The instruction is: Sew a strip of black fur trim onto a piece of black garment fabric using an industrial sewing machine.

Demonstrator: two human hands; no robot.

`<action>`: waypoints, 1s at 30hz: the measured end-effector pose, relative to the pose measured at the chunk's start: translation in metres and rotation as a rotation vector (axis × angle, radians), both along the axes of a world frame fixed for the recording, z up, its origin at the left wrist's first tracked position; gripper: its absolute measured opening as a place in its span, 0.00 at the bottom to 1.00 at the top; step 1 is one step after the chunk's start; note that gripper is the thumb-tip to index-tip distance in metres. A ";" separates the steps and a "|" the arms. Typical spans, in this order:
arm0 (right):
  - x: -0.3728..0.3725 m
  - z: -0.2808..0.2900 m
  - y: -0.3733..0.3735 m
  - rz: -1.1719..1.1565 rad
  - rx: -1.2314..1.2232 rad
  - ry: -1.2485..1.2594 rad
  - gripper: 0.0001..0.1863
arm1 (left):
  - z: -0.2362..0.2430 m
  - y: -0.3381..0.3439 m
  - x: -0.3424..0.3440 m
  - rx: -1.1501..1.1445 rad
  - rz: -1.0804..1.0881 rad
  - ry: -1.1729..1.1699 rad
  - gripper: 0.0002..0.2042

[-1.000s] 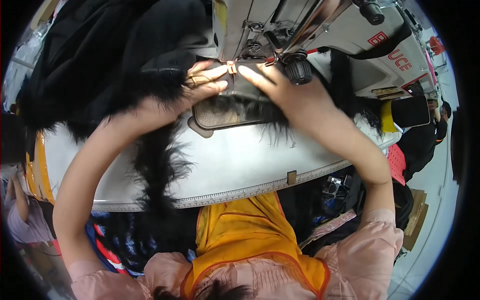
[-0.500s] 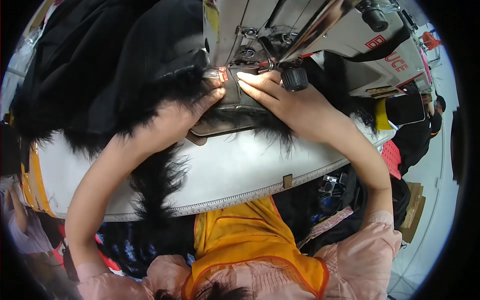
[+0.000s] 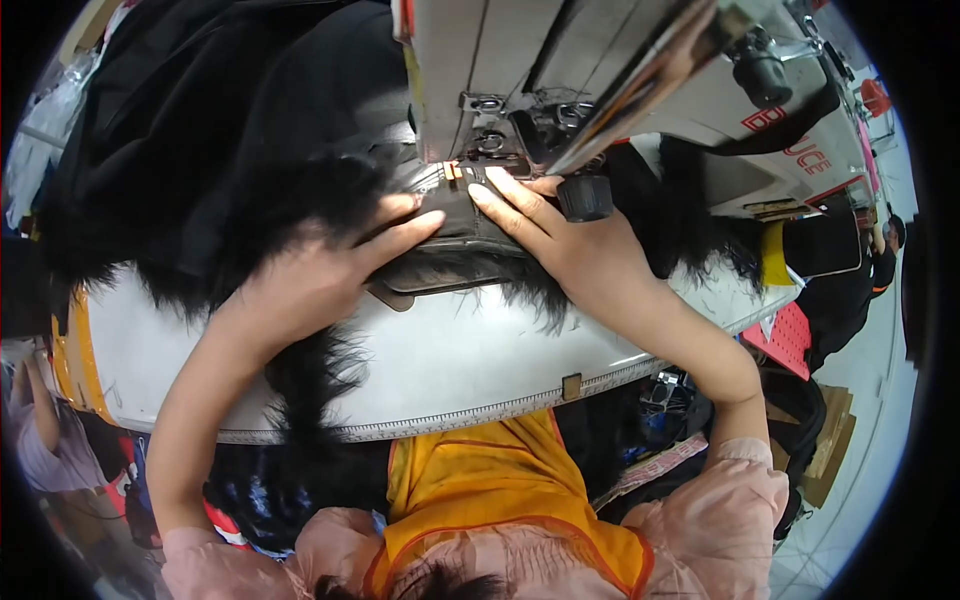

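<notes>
The table was white and smooth, with a curved front edge in this wide view. A ruler strip ran along that edge, and a small brown square sat on it. Yellow tape was stuck on the left end. A big pale sewing machine stood at the far side. To the right were a pink-red tray with little holes, brown cardboard and a pale floor. One other person was off at the left, and another person in dark clothes was at the far right.

The black cloth lay in a soft, folded heap on the left, and part of it reached right under the machine. Fluffy black fur grew along it, long and wispy, and one tuft hung over the table edge. A round black knob had ridges.

The left hand rested on the cloth, its thumb and finger a little apart. Fur hid the rest, so I could not tell if it pinched anything. The right hand lay loosely open, fingers pressing the cloth flat near the needle area, gripping nothing. An orange apron covered the person's lap.
</notes>
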State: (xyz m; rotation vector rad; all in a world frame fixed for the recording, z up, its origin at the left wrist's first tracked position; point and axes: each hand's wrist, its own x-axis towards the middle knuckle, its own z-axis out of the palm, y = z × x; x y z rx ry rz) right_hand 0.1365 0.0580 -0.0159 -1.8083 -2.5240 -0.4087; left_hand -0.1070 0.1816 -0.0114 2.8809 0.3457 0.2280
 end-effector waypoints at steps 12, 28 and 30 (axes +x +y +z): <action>0.000 0.003 0.008 -0.061 0.028 -0.083 0.29 | -0.020 -0.001 -0.006 -0.080 0.058 -0.067 0.24; 0.025 0.003 0.014 -0.048 0.204 0.122 0.07 | -0.021 0.012 0.017 0.665 0.040 -0.048 0.21; 0.027 -0.001 0.016 -0.029 0.189 0.189 0.07 | -0.018 0.012 0.018 0.647 0.040 -0.049 0.23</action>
